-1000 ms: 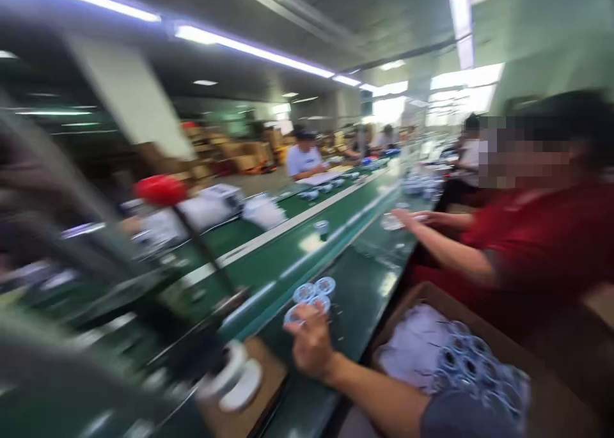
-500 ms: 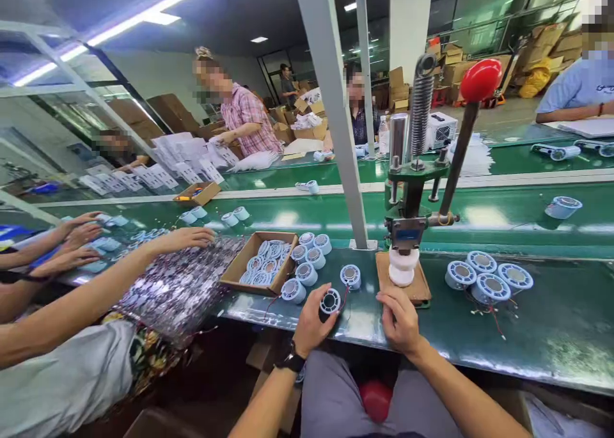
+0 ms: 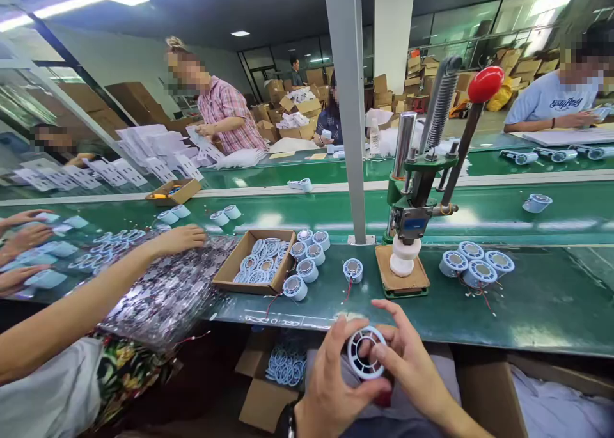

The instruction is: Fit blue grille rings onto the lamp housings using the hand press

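Low over the table's front edge, my left hand (image 3: 330, 367) grips a light-blue round spoked housing (image 3: 354, 360) between thumb and fingers. My right hand (image 3: 410, 361) is on the same housing from the right, its thumb against the spokes and fingertips showing through the openings. Just beyond my hands, a similar light-blue round unit (image 3: 353, 269) with a grey metal centre and red wires stands on the green table (image 3: 551, 304). Behind and to the right is a hand press (image 3: 416, 224) with a white plastic head (image 3: 404, 257) above a brown base board (image 3: 391, 280).
A cardboard box (image 3: 222, 282) of light-blue rings stands left, beside several round units (image 3: 307, 270). More units (image 3: 481, 273) sit right of the press. A grey post (image 3: 352, 169) rises behind. A co-worker's arm (image 3: 96, 291) reaches over plastic-covered parts (image 3: 158, 297). Below is an open carton (image 3: 268, 399).
My left hand has brought the housing down and right, toward me. My right hand has left the press base and taken hold of the housing too. The view has shifted slightly.
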A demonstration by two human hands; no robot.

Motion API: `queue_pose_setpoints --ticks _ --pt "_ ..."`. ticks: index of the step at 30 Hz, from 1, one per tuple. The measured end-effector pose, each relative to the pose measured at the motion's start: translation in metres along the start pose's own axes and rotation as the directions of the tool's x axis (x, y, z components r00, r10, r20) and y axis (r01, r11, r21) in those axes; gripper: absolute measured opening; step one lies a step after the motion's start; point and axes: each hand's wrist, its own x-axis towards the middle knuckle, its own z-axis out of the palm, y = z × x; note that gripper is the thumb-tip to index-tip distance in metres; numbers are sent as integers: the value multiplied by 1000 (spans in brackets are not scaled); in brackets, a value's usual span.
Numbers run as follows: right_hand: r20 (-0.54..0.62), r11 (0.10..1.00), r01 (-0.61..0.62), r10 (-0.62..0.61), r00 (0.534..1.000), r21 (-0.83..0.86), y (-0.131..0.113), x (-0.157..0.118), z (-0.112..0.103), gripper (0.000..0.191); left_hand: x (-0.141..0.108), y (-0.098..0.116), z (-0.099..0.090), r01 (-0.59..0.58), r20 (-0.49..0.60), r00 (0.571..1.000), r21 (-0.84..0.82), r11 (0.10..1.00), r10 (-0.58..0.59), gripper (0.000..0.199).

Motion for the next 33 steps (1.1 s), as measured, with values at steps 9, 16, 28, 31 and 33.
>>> queue_pose_setpoints --ticks 9,16,28,31,33 --pt "33 988 -147 148 988 -45 0 13 -11 74 2 -17 3 317 223 935 -184 930 -274 75" --pt "113 978 -184 194 975 -95 -15 21 -38 66 14 -33 3 491 412 838 -282 824 -358 74" --pt "44 989 -38 32 999 141 -15 3 -32 46 12 -10 18 737 432 666 -505 449 -608 79" --pt "37 989 -29 24 999 148 -19 -1 -29 48 13 -4 17 718 435 680 -558 416 -591 77" --pt "40 990 -22 17 999 140 -21 -2 -27 47 12 -1 16 708 443 683 -595 379 -581 75"
